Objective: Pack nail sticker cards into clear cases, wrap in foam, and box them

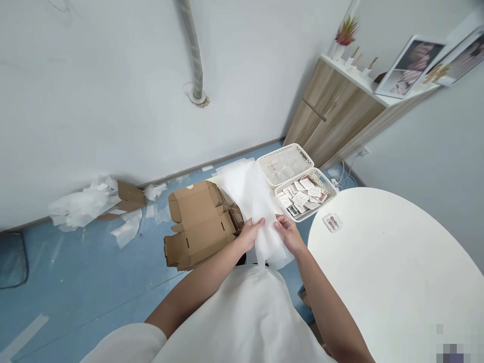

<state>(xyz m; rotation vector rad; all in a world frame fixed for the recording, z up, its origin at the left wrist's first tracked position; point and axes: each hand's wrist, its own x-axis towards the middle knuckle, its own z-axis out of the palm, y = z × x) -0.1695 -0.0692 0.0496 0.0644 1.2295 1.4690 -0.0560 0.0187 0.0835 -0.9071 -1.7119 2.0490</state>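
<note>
We face a pale wall point(113, 91), well beyond our L hand point(249, 235) & R hand point(288, 234), w/ blue floor point(94, 272) below both. The round white table point(397, 272) stands just R of our R hand. Farther off, fwd & R of that hand, there's a wood-grain cabinet point(328, 103). Flattened brown cardboard point(200, 212) lies just L of our L hand. The white sheet point(245, 191), thin & see-thru at its edges, is between our hands & runs fwd and slightly L of them. We hold it w/ both, grips narrow: L thumb on top, R thumb & fingers pinching the other side; can't tell how many layers. Crumpled white wrap point(86, 204) sits well L of our L hand, on the floor near the wall. Fwd of our R hand, 2 white baskets sit side by side: the farther basket point(305, 152) has clear stuff we can't make out, the nearer basket point(315, 209) a heap of printed packets point(300, 194). Smallest, a clear case point(333, 222) w/ dark pinkish bits rests on the table, fwd & R of our R hand
</note>
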